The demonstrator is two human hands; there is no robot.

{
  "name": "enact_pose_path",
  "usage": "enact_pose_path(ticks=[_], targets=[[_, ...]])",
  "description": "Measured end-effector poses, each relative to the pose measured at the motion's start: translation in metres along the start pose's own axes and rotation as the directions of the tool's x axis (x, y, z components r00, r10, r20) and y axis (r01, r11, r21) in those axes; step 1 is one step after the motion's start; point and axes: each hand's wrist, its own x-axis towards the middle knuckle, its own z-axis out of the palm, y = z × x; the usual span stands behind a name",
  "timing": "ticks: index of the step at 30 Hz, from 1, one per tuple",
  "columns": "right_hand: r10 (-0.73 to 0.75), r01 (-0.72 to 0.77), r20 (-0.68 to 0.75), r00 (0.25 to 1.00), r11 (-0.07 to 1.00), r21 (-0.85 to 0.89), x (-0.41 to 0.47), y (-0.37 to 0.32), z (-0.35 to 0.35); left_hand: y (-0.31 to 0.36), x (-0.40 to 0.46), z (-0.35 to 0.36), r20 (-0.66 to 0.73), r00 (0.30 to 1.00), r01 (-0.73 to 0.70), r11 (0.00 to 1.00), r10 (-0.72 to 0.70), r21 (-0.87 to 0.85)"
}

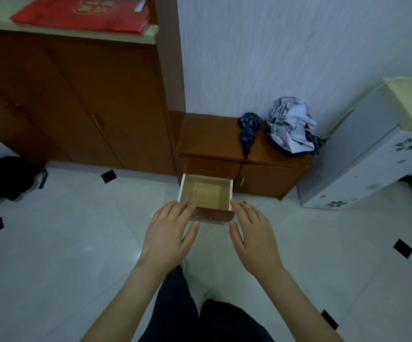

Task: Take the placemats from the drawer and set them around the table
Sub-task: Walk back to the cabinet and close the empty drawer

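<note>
A small wooden drawer (206, 192) stands pulled out of a low brown cabinet (214, 141). Its pale inside shows a bare bottom, and I see no placemats in it. My left hand (169, 232) is flat with fingers apart at the drawer's front left corner, its fingertips over the front panel beside the metal handle (203, 214). My right hand (251, 230) is flat too, at the front right corner. Neither hand holds anything. No table is in view.
A folded dark umbrella (249, 129) and a crumpled grey cloth (291, 125) lie on the low cabinet. A tall brown cupboard (76, 102) with a red bag (84, 14) stands left. A white appliance (372, 154) stands right, a black bag (5, 177) on the tiled floor.
</note>
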Motion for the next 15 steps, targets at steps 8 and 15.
enact_pose_path(ticks=[8, 15], targets=[[0.138, -0.138, 0.028, 0.99, 0.99, 0.003, 0.09, 0.025, 0.084, -0.074, 0.098, 0.064, 0.15, 0.982, -0.106, 0.994, 0.111, -0.041], [0.172, -0.169, 0.069, 0.983, 0.985, -0.039, 0.174, 0.084, 0.188, -0.15, 0.19, 0.154, 0.16, 0.973, -0.159, 0.986, 0.167, -0.058]])
